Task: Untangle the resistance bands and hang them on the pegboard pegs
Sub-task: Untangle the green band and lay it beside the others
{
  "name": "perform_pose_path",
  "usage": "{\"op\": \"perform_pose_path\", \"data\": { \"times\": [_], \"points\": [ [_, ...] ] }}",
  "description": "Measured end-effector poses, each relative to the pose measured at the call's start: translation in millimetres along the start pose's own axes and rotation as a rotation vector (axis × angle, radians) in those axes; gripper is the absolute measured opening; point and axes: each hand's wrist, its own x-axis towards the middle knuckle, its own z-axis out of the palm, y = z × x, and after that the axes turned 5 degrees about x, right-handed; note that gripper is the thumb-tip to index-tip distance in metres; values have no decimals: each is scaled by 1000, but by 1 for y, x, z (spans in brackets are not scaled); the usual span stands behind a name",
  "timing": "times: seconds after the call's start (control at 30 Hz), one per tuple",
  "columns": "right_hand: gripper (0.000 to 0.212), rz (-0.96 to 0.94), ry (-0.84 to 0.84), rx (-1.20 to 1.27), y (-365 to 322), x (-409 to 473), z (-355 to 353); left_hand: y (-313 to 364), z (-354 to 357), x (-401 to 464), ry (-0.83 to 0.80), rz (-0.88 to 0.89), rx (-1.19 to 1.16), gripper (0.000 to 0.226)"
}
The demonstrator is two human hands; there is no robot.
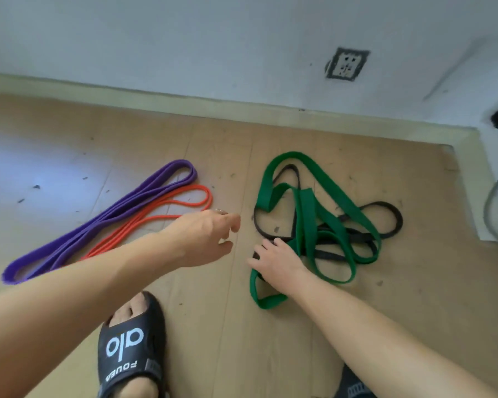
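A wide green band [308, 214] and a thin black band [385, 208] lie tangled together on the wooden floor at the right. My right hand [273, 261] rests on the near left part of that tangle, its fingers curled over a black strand and the green loop. A purple band [98, 222] and an orange band [156, 214] lie folded side by side at the left, apart from the tangle. My left hand [204, 237] hovers above the floor between the two pairs, fingers loosely curled, holding nothing. No pegboard is in view.
My foot in a black slide sandal [130, 346] stands on the floor near the bottom. A white wall with a socket [347, 64] and a skirting board runs along the back. A grey cable [495, 202] curves at the right edge.
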Motion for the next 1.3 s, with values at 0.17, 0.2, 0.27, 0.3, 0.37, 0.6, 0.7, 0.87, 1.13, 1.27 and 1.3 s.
{"op": "perform_pose_path", "data": {
  "times": [0.17, 0.2, 0.27, 0.3, 0.37, 0.6, 0.7, 0.87, 1.13, 1.27, 1.3],
  "points": [
    [34, 138, 98, 153, -8, -23, -12, 14, -52, -20, 5, 10, 32, 27],
    [38, 171, 140, 207, -5, -31, -21, 17, -62, -23, -7, -1, 7, 25],
    [51, 225, 200, 290, 9, -48, -51, 23, -87, -29, -45, -21, -48, 23],
    [55, 246, 214, 306, 19, -57, -69, 29, -101, -31, -64, -32, -67, 25],
    [51, 288, 244, 311, 42, -79, -111, 42, -128, -34, -65, -56, -110, 30],
    [17, 498, 598, 855, 91, -158, -261, 99, -165, -55, -3, -49, -324, 80],
    [20, 440, 812, 976, 84, -193, -319, 116, -176, -69, 106, -13, -517, 100],
    [22, 242, 932, 1219, 44, -232, -358, 128, -184, -95, 346, 188, -894, 77],
    [22, 269, 796, 1434, 20, -237, -325, 142, -173, -119, 225, 254, -965, 56],
    [25, 207, 822, 1679, 13, -229, -334, 154, -175, -115, 326, 253, -925, 52],
    [25, 193, 826, 1704, 12, -227, -337, 157, -176, -113, 373, 234, -909, 40]
  ]
}}
